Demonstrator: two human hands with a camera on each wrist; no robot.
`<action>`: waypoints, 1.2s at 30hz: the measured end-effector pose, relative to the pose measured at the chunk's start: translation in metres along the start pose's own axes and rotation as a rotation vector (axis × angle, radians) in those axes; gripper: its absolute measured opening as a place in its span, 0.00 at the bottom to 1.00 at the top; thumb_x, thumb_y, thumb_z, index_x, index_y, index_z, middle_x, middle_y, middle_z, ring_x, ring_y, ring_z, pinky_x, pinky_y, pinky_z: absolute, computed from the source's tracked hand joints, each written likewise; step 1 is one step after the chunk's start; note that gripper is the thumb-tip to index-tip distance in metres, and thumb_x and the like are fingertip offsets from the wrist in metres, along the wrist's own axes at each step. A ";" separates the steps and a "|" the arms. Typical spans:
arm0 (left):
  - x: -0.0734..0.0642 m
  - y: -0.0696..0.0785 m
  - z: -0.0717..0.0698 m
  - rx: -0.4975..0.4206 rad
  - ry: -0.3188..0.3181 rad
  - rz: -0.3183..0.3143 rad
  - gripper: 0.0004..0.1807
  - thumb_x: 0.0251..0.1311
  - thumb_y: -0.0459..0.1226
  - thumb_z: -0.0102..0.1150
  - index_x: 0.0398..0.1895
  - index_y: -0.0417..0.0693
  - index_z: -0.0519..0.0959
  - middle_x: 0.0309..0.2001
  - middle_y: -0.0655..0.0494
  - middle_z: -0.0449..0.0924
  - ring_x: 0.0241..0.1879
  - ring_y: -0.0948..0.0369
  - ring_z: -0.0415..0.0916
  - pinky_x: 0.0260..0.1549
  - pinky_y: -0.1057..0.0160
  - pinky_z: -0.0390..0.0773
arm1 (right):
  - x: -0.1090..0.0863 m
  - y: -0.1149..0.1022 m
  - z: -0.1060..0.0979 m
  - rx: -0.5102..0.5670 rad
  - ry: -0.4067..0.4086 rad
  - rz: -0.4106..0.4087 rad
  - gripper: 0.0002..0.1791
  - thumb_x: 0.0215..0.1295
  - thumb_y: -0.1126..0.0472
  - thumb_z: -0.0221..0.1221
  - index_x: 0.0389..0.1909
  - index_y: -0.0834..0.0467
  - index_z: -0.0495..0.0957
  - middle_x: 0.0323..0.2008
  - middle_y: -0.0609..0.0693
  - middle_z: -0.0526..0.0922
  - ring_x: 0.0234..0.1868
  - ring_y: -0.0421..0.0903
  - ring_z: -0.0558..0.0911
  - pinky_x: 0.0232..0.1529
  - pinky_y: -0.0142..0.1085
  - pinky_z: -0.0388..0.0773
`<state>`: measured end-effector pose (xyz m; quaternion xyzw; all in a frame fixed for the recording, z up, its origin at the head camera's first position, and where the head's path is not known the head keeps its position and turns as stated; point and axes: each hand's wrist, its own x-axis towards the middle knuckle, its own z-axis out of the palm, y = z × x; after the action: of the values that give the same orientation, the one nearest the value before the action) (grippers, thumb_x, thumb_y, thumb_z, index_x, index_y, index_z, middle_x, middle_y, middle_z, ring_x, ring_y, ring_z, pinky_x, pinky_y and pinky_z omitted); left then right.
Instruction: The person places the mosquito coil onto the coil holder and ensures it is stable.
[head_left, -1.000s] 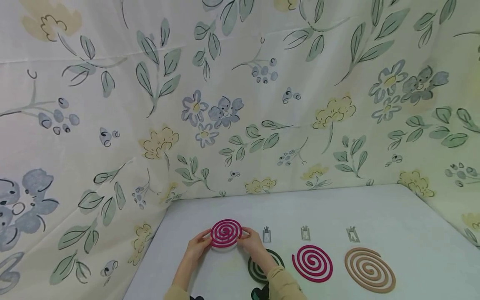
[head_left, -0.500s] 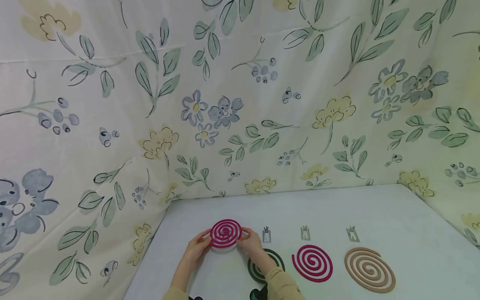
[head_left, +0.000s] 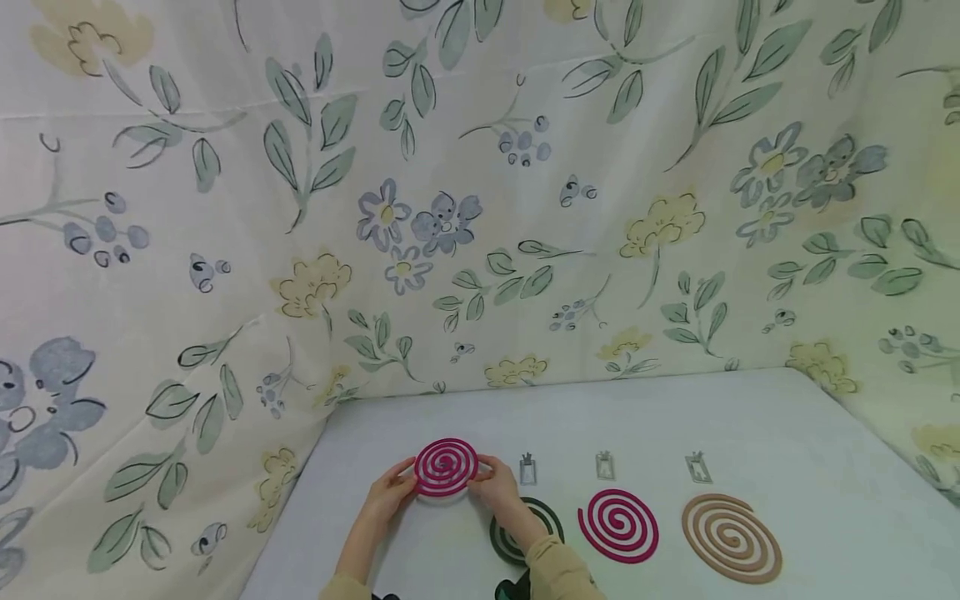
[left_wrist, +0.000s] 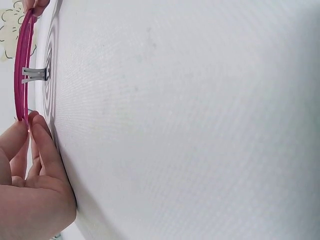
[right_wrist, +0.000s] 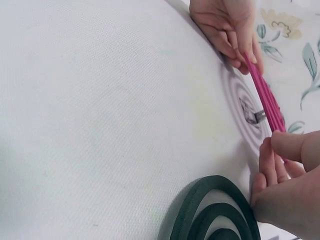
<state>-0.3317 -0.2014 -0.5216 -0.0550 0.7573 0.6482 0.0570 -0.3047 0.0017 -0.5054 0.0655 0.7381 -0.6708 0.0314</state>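
A pink mosquito coil [head_left: 446,464] is held level above the left part of the white table. My left hand [head_left: 390,492] pinches its left edge between thumb and fingers. Opposite, my right hand [head_left: 497,485] pinches the right edge. Both wrist views show the coil [left_wrist: 21,70] edge-on, raised off the tabletop. Beneath its middle a small metal stand [left_wrist: 37,74] rises from the table, its prongs at the coil's underside. Whether the coil bears on the prongs, I cannot tell. A spiral shadow lies around the stand's base [right_wrist: 259,116].
A dark green coil [right_wrist: 202,216] lies partly under my right forearm. Farther right lie another pink coil [head_left: 618,522] and a tan coil [head_left: 729,537]. Behind them lie three metal stands, left [head_left: 528,457], middle [head_left: 605,465] and right [head_left: 698,467]. Floral cloth [head_left: 450,333] hangs around the table.
The whole head view has shifted slightly left. Both hands keep their hold on the pink coil, with no clear movement relative to the table.
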 end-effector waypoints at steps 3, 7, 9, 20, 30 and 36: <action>0.000 -0.001 -0.002 0.003 -0.001 -0.003 0.26 0.64 0.33 0.55 0.64 0.33 0.66 0.38 0.52 0.81 0.36 0.67 0.77 0.46 0.62 0.79 | -0.001 0.000 0.001 -0.006 -0.002 -0.004 0.28 0.56 0.73 0.61 0.59 0.70 0.68 0.28 0.51 0.77 0.29 0.41 0.74 0.31 0.31 0.72; 0.002 -0.002 -0.003 0.007 -0.009 -0.007 0.26 0.64 0.34 0.55 0.64 0.33 0.66 0.40 0.51 0.81 0.37 0.67 0.77 0.46 0.62 0.79 | 0.001 0.003 0.001 -0.013 0.009 -0.024 0.27 0.55 0.73 0.61 0.58 0.70 0.69 0.27 0.51 0.77 0.28 0.40 0.73 0.31 0.31 0.73; 0.002 -0.002 -0.002 0.013 -0.009 -0.015 0.26 0.64 0.34 0.55 0.64 0.34 0.67 0.41 0.50 0.81 0.37 0.67 0.77 0.46 0.62 0.79 | 0.002 0.004 0.002 -0.021 0.012 -0.028 0.27 0.55 0.73 0.61 0.58 0.70 0.69 0.27 0.51 0.77 0.27 0.40 0.73 0.31 0.31 0.73; 0.000 -0.003 -0.003 0.023 -0.022 -0.008 0.26 0.64 0.35 0.55 0.64 0.34 0.67 0.40 0.50 0.79 0.37 0.66 0.76 0.46 0.63 0.79 | -0.002 0.000 -0.001 -0.015 -0.012 -0.022 0.28 0.56 0.73 0.60 0.59 0.71 0.68 0.28 0.51 0.77 0.28 0.41 0.73 0.30 0.31 0.71; -0.002 0.001 -0.001 0.012 -0.015 -0.011 0.26 0.64 0.34 0.55 0.64 0.33 0.66 0.40 0.51 0.78 0.36 0.67 0.75 0.45 0.64 0.79 | -0.001 0.002 -0.001 -0.035 -0.008 -0.026 0.27 0.57 0.71 0.61 0.59 0.70 0.68 0.30 0.53 0.78 0.29 0.41 0.73 0.30 0.31 0.70; -0.004 0.003 -0.001 -0.023 -0.010 0.005 0.25 0.64 0.32 0.54 0.63 0.30 0.66 0.39 0.49 0.80 0.35 0.67 0.76 0.45 0.64 0.80 | -0.002 0.002 0.000 -0.031 -0.007 -0.030 0.27 0.57 0.71 0.61 0.59 0.70 0.68 0.28 0.51 0.76 0.28 0.41 0.72 0.30 0.30 0.70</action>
<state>-0.3284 -0.2014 -0.5179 -0.0504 0.7497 0.6572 0.0587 -0.3025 0.0016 -0.5066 0.0514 0.7490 -0.6601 0.0250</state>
